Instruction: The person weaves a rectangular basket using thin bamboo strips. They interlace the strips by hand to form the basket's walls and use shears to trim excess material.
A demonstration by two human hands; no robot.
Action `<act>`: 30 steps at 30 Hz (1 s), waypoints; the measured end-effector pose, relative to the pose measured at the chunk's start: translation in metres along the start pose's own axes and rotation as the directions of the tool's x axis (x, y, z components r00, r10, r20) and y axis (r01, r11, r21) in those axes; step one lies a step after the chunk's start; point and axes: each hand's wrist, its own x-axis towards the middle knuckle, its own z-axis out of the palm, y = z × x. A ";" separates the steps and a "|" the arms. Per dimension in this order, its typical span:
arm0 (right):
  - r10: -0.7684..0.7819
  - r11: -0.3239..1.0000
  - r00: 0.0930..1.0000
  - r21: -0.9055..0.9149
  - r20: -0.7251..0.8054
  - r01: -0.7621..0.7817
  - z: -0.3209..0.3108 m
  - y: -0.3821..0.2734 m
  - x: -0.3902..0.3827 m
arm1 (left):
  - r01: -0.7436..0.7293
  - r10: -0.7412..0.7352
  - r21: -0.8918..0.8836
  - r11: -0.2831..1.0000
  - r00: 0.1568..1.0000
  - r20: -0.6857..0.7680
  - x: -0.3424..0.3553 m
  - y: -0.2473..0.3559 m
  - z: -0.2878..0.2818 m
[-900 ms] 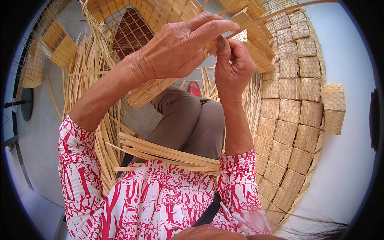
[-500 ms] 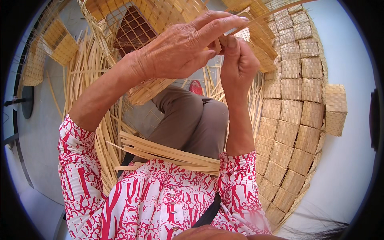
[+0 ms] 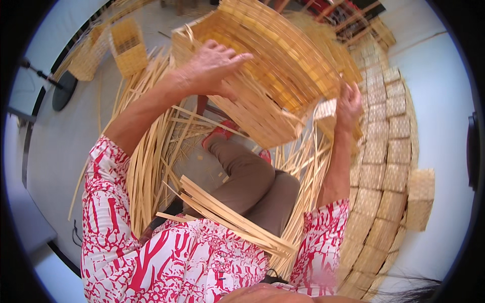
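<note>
A large rectangular basket of woven pale strips (image 3: 257,108) is tilted in front of me, its mouth towards me. Across its near rim lies my left hand (image 3: 214,68), the thumb outside the near wall and the fingers over the edge, somewhat blurred. At the basket's right end my right hand (image 3: 348,106) is closed at the rim; the exact grip of its fingertips is partly hidden. Several loose flat strips (image 3: 232,217) rest across my lap, on brown trousers.
Long strips lie heaped on the floor at left (image 3: 151,171) and beside my right forearm (image 3: 298,182). Rows of small woven boxes (image 3: 394,146) line the right side, with a single box (image 3: 420,199) beside them. Woven baskets (image 3: 129,45) and a round black base (image 3: 64,91) stand far left.
My hands were close together at a strip; now they are apart on the basket. The basket has turned and come more fully into view. The whole view has shifted.
</note>
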 end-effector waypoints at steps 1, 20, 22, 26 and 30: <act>-0.022 0.999 0.998 0.023 -0.053 0.023 -0.005 -0.003 0.009 | 0.099 -0.101 0.027 0.995 0.990 0.099 0.003 -0.005 0.000; -0.281 0.941 0.548 0.114 0.788 0.319 0.183 -0.221 -0.026 | 0.055 -0.113 -0.199 0.979 0.949 -0.295 -0.054 0.034 -0.036; -0.328 0.888 0.534 0.062 0.779 0.455 0.203 -0.218 -0.024 | 0.149 -0.471 -0.632 0.760 0.797 -0.378 -0.068 0.009 -0.040; -0.337 0.908 0.539 0.115 0.772 0.404 0.227 -0.218 -0.027 | 0.078 -0.794 -0.921 0.382 0.538 -0.284 -0.074 -0.054 -0.026; -0.313 0.938 0.507 0.176 0.803 0.299 0.200 -0.223 -0.032 | -0.119 -0.728 -0.993 -0.001 0.680 -0.081 -0.057 -0.092 -0.008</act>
